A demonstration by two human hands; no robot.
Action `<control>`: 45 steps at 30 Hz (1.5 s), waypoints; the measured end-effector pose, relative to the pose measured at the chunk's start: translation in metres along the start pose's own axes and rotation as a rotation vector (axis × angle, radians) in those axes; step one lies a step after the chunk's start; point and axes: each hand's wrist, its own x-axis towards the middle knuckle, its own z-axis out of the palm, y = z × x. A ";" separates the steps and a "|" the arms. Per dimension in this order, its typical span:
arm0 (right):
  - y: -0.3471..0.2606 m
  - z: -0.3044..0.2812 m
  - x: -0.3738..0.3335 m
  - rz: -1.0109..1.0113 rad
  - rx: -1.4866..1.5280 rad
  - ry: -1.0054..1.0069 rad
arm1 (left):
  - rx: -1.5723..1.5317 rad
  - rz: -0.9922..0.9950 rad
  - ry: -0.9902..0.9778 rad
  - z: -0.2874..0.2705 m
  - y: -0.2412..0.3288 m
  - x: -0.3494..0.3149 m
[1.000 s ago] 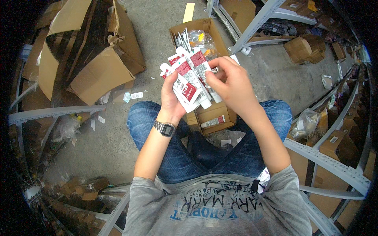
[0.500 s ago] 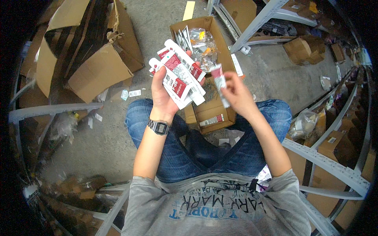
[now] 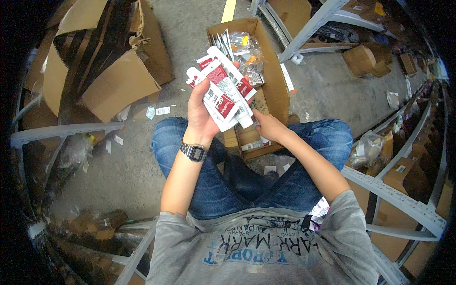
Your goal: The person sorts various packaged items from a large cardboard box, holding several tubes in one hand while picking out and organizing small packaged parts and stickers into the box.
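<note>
In my left hand [image 3: 202, 111] is a fanned stack of white and red squeeze tubes [image 3: 223, 105], its thumb pressed across the top ones. The stack is held above a long open cardboard box [image 3: 281, 76] between my legs. My right hand [image 3: 270, 127] reaches over the box's near end, its fingertips at the lower ends of the stack. Part of those fingers is hidden, so its grip is unclear. Another tube [image 3: 254, 144] lies in the near end of the box. Clear plastic packets [image 3: 249, 50] and silvery sachets [image 3: 222, 42] fill the far end.
A large torn cardboard carton [image 3: 121, 88] stands at the left. Grey metal shelf frames [image 3: 399, 194] run along the right, with smaller cartons [image 3: 363, 61] and plastic bags [image 3: 368, 147] about. Paper scraps [image 3: 163, 110] litter the concrete floor.
My right hand has moved down and left to the stack's lower ends; the tube it held apart is no longer seen in it. My left hand has shifted slightly right with the stack.
</note>
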 end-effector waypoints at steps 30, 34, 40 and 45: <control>0.007 0.003 -0.002 -0.129 -0.248 -0.038 | 0.042 -0.014 -0.005 0.000 -0.002 0.000; 0.013 0.011 -0.001 -0.004 -0.349 -0.109 | 0.033 -0.018 -0.006 -0.001 -0.001 0.000; 0.047 0.033 0.002 -0.253 -0.511 -0.158 | 0.031 -0.026 -0.006 -0.002 -0.003 0.001; 0.065 0.049 -0.003 -0.224 -0.630 -0.248 | 0.027 -0.029 -0.019 -0.003 -0.004 0.002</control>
